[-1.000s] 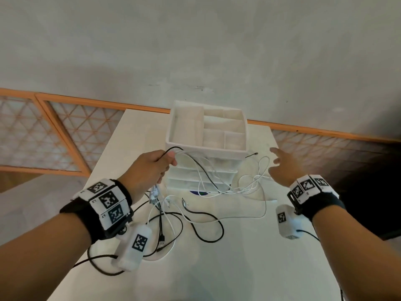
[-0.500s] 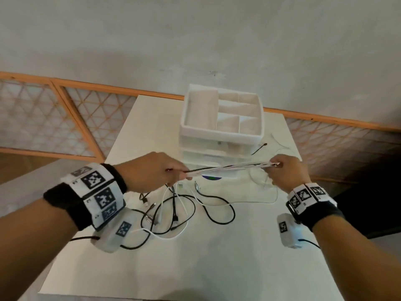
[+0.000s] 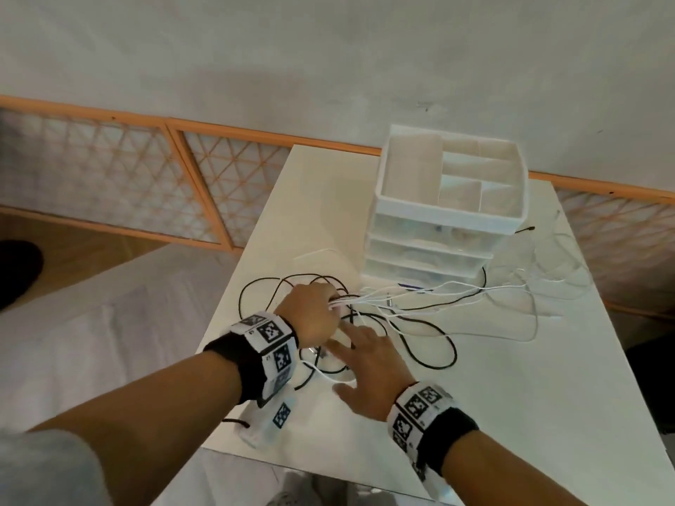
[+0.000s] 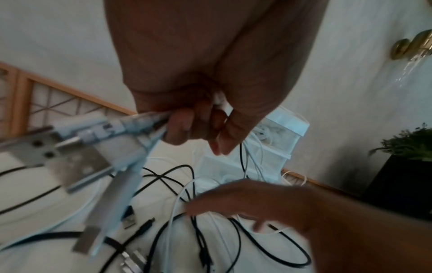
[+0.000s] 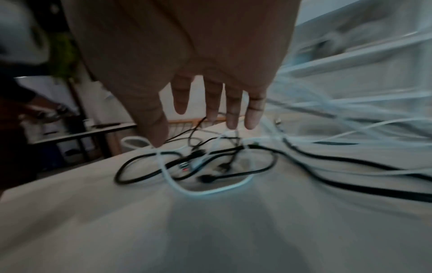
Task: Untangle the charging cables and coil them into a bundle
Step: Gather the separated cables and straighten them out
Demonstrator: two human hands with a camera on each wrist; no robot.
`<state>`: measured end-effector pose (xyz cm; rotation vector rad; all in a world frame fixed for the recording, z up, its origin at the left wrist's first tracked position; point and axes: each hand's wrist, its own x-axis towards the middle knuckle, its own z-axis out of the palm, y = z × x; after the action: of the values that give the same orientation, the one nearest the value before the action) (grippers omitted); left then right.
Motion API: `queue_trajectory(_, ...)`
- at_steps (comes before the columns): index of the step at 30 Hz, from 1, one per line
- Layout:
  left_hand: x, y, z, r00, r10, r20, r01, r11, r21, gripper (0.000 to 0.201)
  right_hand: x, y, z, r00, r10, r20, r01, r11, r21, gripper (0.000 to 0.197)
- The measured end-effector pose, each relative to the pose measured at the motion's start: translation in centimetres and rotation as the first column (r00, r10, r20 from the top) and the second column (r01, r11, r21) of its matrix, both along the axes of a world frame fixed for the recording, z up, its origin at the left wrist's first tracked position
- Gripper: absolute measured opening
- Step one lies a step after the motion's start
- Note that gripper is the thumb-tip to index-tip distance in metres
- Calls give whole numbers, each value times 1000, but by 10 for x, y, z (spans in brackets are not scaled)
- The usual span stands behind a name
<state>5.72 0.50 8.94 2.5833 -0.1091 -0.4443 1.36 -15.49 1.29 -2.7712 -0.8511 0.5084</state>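
The left hand (image 3: 310,315) is clenching a bunch of white cables (image 3: 431,292) near the table's (image 3: 511,414) left edge, about midway along it. In the left wrist view the fingers (image 4: 180,127) are curling round several strands, and a few plugs (image 4: 98,133) are sticking out past the fist, blurred by closeness. From the fist the white strands are running right, fanning out in front of the drawer unit (image 3: 449,213) and trailing loose toward the right edge.

The right hand (image 3: 369,374) is grasping nothing: its fingers (image 5: 231,110) are reaching out straight and spread over the heap just nearer than the left hand. Whether the fingertips are touching a strand cannot be told; the right wrist view is smeared.

The black cables (image 3: 431,345) are lying in open loops on the table, some crossing the white ones beneath and beside the hands, one loop curling out toward the left edge beyond the fist. Several loose plugs (image 5: 205,178) are sitting in the middle of the heap.

As a judgement, the job is looking early. One set of ends seems gathered in the left hand, which is a start on sorting, but the strands are crossing each other in many places, nothing is wound into a coil, and no bundle is showing anywhere on the table. Separating black from white, drawing each length free and winding them together all appear to remain.
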Motion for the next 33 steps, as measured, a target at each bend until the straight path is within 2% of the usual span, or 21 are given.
queue_trajectory(2, -3, -6, 1, 1000, -2, 5, 2, 1000, -26, 16, -1, 27, -4, 994, 80, -76, -90, 986, -140, 75)
queue_trajectory(4, -4, -5, 0, 1000, -22, -9, 21, 999, -42, 16, -3, 36, -12, 989, 77, -126, -102, 972, -209, 71)
queue_trajectory(9, 0, 30, -14, 999, 13, -39, -13, 1000, 4, 17, -7, -3, -25, 996, -88, -16, 82, 968, -238, 57)
queue_trajectory(13, 6, 54, -36, 991, 127, -34, -122, 986, 111, 16, -9, -61, -22, 970, -239, -34, 226, 948, -226, 41)
queue_trajectory(17, 6, 58, -63, 968, 181, -175, -130, 955, 266, 56, -17, -111, -22, 925, -379, -15, 371, 912, -173, 24)
queue_trajectory(20, -4, 46, -85, 953, 107, -285, -36, 969, 244, 77, -23, -130, -26, 866, -500, -27, 497, 864, -78, 26)
queue_trajectory(22, -14, 32, -97, 950, 66, -306, 6, 974, 227, 65, -26, -132, -26, 822, -567, -48, 569, 822, 33, 25)
queue_trajectory(24, -18, 17, -101, 949, 40, -311, 35, 972, 232, 41, -26, -126, -22, 795, -606, -7, 601, 787, 139, 15)
queue_trajectory(26, -13, 1, -87, 944, 0, -331, 69, 978, 195, 30, -21, -122, -12, 732, -681, 27, 664, 721, 200, 13)
queue_trajectory(28, 5, -10, -53, 951, -62, -304, 88, 994, 72, 29, -13, -123, -2, 625, -780, 22, 757, 613, 228, 21)
queue_trajectory(30, 26, -18, 0, 970, -73, -233, 41, 990, -138, 26, -5, -129, 8, 547, -837, -13, 799, 518, 306, 20)
queue_trajectory(33, 53, -24, 87, 996, -63, -58, 33, 912, -409, 24, 4, -136, 33, 491, -869, -54, 799, 425, 425, 19)
